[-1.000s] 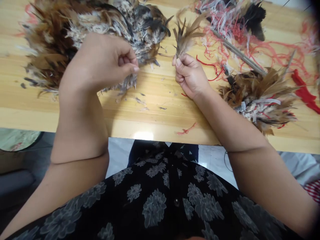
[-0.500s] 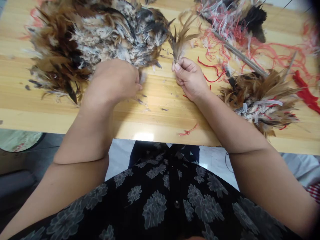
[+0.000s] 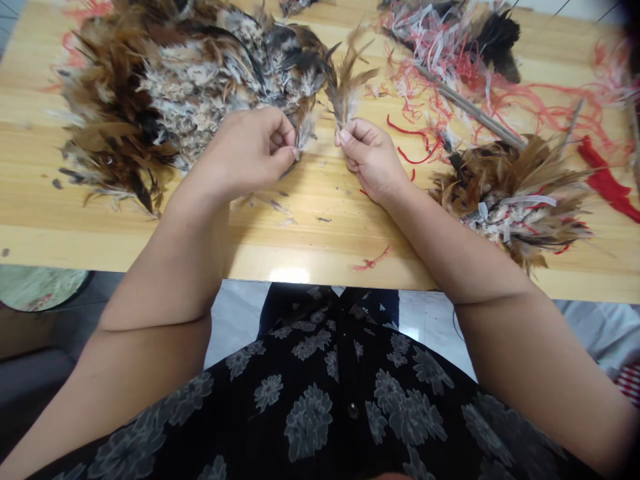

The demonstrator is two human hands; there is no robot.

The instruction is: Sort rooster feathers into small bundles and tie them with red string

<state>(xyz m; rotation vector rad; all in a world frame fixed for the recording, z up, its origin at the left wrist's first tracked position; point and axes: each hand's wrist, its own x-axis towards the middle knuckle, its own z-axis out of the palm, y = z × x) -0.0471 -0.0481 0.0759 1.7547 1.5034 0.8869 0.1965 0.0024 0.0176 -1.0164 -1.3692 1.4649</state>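
Observation:
My right hand [image 3: 369, 157] pinches a small bunch of brown feathers [image 3: 346, 87] by the quills, the plumes fanning upward. Across from it, my left hand [image 3: 263, 143] is closed, with a wispy grey-brown feather [image 3: 305, 130] between thumb and fingertips. Behind the left hand spreads a big pile of brown, black and whitish feathers [image 3: 195, 80]. A gap of bare wood lies between the two hands, and they do not touch.
A feather duster head [image 3: 515, 193] lies by my right forearm. Beyond it are a thin stick [image 3: 475, 110], tangled pink and white plastic strips [image 3: 445, 47] and a red strip [image 3: 607, 180]. Feather scraps dot the wooden table [image 3: 310, 247]. A round stool top [image 3: 40, 288] shows at lower left.
My left hand has turned and moved from the pile's edge toward my right hand, bringing a feather into sight. My right hand keeps its bunch; the view has shifted slightly.

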